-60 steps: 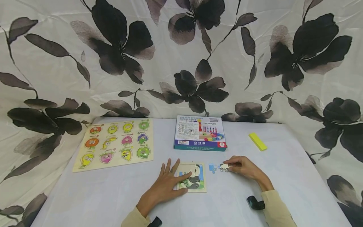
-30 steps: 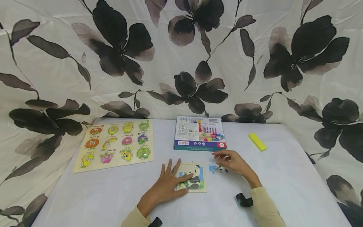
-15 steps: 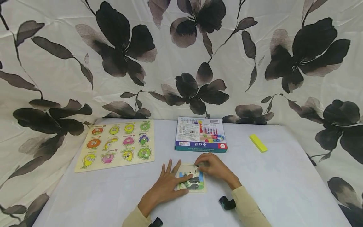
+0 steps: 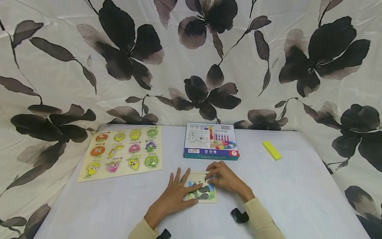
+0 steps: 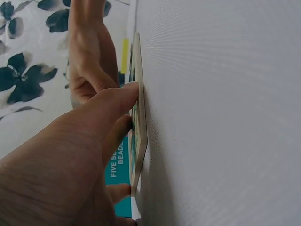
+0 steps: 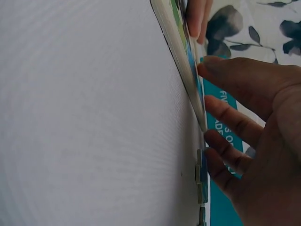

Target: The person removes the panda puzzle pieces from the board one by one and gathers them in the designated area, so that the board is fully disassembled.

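Observation:
A small panda jigsaw board (image 4: pixel 206 194) lies near the table's front edge. My left hand (image 4: pixel 174 196) rests flat on its left part with the fingers spread; in the left wrist view the thumb (image 5: pixel 110 101) lies against the board (image 5: pixel 138 141). My right hand (image 4: pixel 225 179) touches the board's upper right corner with its fingertips. In the right wrist view my right hand (image 6: pixel 254 117) has its thumb on the board (image 6: pixel 181 52) and its fingers fairly straight beyond the edge. Any piece under those fingertips is hidden.
Loose blue jigsaw pieces (image 6: pixel 201 174) lie just right of the board. A boxed bead toy (image 4: pixel 210 141) stands behind it, a fruit peg puzzle (image 4: pixel 120 151) lies at the left, and a yellow block (image 4: pixel 271 149) at the back right. A flowered cloth hangs behind the table.
My right hand picked a piece from the loose ones on the right and moved left to the board's upper right corner. The left hand has stayed flat on the board.

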{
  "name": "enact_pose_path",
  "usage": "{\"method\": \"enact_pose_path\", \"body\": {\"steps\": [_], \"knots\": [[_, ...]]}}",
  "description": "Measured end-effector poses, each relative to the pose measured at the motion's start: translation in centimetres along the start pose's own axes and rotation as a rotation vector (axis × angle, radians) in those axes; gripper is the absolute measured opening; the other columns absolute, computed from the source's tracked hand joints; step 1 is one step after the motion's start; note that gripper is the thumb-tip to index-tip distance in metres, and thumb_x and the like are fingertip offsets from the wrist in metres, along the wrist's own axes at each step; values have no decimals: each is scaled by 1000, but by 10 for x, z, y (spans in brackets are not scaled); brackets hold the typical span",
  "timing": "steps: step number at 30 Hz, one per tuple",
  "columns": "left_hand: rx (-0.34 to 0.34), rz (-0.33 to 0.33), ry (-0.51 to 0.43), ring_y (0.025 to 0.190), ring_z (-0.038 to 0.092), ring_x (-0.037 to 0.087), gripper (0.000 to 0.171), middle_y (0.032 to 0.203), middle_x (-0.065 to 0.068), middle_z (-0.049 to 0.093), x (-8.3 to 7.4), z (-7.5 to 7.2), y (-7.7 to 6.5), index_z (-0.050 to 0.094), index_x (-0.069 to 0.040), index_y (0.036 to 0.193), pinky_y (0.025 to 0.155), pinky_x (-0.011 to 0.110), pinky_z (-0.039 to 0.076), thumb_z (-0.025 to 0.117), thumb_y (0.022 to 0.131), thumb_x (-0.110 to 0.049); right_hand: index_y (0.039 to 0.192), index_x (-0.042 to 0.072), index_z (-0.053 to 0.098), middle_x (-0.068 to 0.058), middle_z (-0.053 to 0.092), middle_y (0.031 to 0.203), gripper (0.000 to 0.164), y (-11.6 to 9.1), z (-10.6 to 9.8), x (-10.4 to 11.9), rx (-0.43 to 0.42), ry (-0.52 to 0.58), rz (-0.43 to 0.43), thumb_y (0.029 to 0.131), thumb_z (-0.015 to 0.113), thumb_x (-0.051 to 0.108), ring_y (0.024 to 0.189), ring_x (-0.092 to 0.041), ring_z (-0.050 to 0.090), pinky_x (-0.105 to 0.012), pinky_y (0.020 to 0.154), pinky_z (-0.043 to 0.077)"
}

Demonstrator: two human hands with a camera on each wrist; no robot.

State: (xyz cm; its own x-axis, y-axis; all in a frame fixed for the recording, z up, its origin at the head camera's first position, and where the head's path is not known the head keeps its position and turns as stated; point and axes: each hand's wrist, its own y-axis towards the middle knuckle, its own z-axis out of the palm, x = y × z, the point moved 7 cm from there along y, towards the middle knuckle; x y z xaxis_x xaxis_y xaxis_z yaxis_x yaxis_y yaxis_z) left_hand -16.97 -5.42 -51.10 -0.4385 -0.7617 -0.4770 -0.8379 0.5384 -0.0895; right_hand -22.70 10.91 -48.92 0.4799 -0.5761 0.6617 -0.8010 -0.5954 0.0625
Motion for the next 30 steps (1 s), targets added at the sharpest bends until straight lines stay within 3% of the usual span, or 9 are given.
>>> {"method": "enact_pose_path", "body": {"steps": [12,20,26,30], "knots": [[-6,1,-5,142,-5,50,56,160,15,9,-1,-2,0,46,-42,140,110,68,-1,54,88,-61,93,15,76,5,63,106,11,-3,-2,5,15,50,45,83,74,14,105,-18,50,-46,95,42],[-4,-1,-8,142,-5,50,56,160,16,10,-1,-2,1,47,-42,140,110,67,-2,55,88,-60,122,12,65,2,66,115,40,-8,-5,-1,-15,66,113,83,74,14,109,-20,54,-47,99,43],[-5,-1,-2,142,-6,50,56,160,15,10,0,-1,1,46,-42,140,110,67,-2,54,88,-61,115,10,69,1,67,111,33,-6,-5,0,-10,11,67,82,75,14,104,-18,51,-44,95,44],[3,0,-8,142,-6,50,56,160,15,9,0,0,1,46,-42,140,110,67,-2,54,88,-60,116,10,69,0,66,109,35,-6,-5,0,23,-24,80,82,75,16,102,-17,50,-43,93,44]]}}
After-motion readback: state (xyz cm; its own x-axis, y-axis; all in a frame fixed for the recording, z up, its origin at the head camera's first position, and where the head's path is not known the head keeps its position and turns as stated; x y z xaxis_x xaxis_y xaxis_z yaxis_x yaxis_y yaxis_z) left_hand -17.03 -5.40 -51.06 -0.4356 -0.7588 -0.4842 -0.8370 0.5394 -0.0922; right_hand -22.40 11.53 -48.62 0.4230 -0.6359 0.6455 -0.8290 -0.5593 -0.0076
